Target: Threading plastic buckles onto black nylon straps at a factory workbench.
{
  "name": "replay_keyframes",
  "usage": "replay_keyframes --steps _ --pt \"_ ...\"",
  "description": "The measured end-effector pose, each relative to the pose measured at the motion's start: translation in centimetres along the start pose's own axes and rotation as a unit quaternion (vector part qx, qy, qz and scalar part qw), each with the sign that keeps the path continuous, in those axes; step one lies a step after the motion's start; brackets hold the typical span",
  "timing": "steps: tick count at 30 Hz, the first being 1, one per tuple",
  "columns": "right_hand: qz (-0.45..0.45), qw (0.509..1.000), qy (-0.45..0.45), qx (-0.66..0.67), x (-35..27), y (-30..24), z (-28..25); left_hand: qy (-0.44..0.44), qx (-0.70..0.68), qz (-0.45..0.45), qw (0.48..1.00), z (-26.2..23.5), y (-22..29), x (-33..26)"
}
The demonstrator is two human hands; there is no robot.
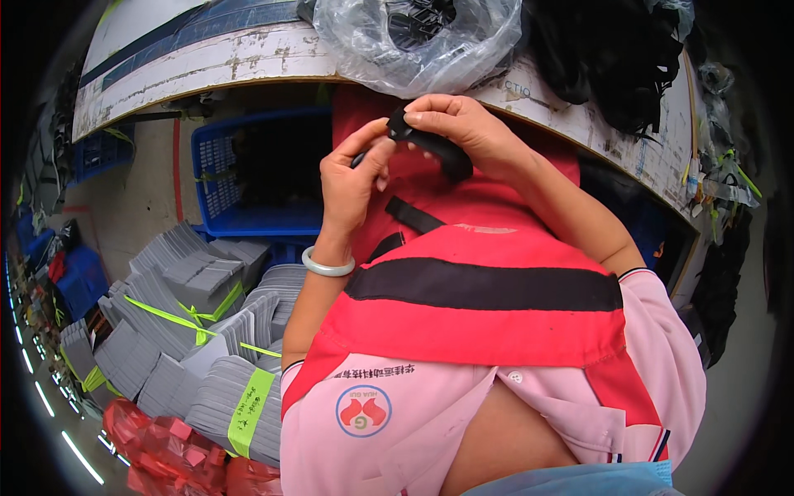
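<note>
A black strap-like piece (449, 155) is held up over my lap between my two hands. The fingertips of my left hand (357, 169) pinch it at its upper left end; a pale bangle sits on that wrist. A small dark end pokes out beside the left fingers, and I cannot tell what it belongs to. My right hand (471, 132) grips the same end from the right with thumb and forefinger, and the rest of the piece curves down below the palm. Under both hands lies a red apron (496, 310) with a black band and a short black strap.
Ahead runs a worn white table edge (223, 62). On it lie a clear plastic bag (356, 50) with black pieces and a dark heap (616, 66). Below left stand a blue crate (207, 165), stacks of grey sheets (178, 318) tied with yellow-green strips, and red plastic bags (165, 442).
</note>
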State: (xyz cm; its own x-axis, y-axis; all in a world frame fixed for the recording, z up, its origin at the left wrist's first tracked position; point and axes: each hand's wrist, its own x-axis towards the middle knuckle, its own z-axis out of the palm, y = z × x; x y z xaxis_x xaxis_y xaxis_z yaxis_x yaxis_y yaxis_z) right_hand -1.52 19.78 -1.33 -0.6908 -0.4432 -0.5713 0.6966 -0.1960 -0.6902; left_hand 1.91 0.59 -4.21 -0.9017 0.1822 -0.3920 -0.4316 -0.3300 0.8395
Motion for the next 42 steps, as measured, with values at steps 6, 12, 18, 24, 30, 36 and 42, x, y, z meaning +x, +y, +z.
replay_keyframes --steps 6,12,18,24,30,36,42 --pt "-0.404 0.887 0.054 -0.218 -0.6 1.5 1.5 0.002 -0.143 -0.081 0.986 0.2 0.0 0.4" --pt "-0.156 0.953 0.106 -0.236 -2.5 -0.6 2.3 0.081 0.014 0.087 0.993 1.6 0.8 -0.3" --pt "-0.152 0.964 0.078 -0.202 -1.8 0.2 2.1 0.054 0.125 0.192 0.972 1.7 -0.3 -1.1" --pt "0.016 0.998 -0.029 -0.055 -1.0 0.3 0.3 0.022 0.098 0.193 0.976 0.3 -0.1 -0.9" --pt "0.009 0.998 0.035 -0.048 -0.5 1.8 -0.8 -0.112 0.079 0.006 0.991 -1.6 1.5 -2.6" --pt "-0.236 0.755 0.137 -0.596 0.6 6.7 -7.4 0.070 0.162 0.091 0.980 -12.5 8.2 -6.6" --pt "-0.232 0.733 0.181 -0.614 5.8 10.0 -13.0 0.278 0.300 0.069 0.910 -19.4 5.1 -5.2"
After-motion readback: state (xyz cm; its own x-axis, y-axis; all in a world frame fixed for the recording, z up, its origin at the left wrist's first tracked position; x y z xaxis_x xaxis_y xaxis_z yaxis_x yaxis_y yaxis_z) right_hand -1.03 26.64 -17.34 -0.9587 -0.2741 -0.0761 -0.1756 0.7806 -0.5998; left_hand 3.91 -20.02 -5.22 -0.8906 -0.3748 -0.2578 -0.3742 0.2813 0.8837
